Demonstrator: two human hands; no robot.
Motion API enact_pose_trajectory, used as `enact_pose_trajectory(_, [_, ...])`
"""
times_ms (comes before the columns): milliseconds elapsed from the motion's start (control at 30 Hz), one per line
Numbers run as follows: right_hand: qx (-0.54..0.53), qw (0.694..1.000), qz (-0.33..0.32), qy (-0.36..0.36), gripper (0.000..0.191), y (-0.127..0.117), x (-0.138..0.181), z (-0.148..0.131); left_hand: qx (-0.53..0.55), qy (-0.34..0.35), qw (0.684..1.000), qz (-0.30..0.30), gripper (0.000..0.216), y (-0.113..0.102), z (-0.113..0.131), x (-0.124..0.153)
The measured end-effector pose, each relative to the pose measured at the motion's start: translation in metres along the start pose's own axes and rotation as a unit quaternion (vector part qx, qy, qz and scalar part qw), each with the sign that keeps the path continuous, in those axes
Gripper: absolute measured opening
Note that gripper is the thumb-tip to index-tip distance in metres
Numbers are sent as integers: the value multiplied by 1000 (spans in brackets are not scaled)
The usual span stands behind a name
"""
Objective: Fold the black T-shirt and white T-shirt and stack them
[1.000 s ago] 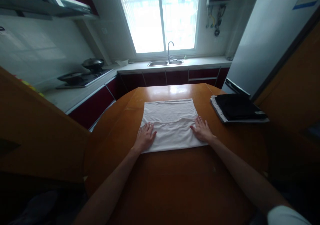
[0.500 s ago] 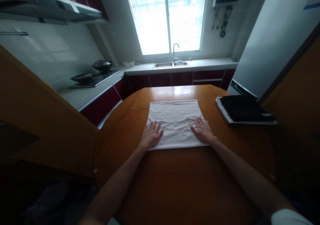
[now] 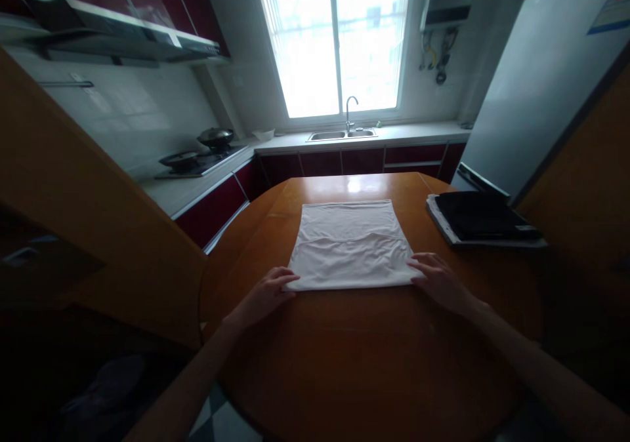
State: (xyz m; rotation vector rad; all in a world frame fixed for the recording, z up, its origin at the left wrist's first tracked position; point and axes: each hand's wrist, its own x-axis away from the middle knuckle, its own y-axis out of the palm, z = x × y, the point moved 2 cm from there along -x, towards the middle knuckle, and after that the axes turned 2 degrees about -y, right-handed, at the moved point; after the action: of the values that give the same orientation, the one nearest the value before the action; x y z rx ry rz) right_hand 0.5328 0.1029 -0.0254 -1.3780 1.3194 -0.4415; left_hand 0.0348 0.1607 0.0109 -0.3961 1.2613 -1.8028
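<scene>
A folded white garment [image 3: 352, 248] lies flat on the wooden table [image 3: 354, 343], with a loose crease running across its middle. My left hand [image 3: 268, 290] is at its near left corner, fingers over the fabric and thumb by the edge, closed on that corner. At the near right corner my right hand [image 3: 438, 281] has its fingers bent over the cloth and its thumb low at the edge, also closed on it. Both corners are partly hidden by the fingers.
Dark folded clothes [image 3: 485, 216] lie on lighter ones at the table's right side. Beyond are the sink [image 3: 327, 136], a counter and a stove with a pan [image 3: 180, 160] and a wok [image 3: 215, 138]. A refrigerator [image 3: 526, 88] stands at right.
Both hands have left their flat position on top of the garment. They moved outward and nearer me to its two near corners, and their fingers closed there. The view shifted slightly.
</scene>
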Motion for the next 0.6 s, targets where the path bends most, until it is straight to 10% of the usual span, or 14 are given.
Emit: enact_pose_trajectory(600, [66, 991, 19, -112, 23, -10, 13, -8, -76, 43, 995, 56, 28, 8, -9, 17])
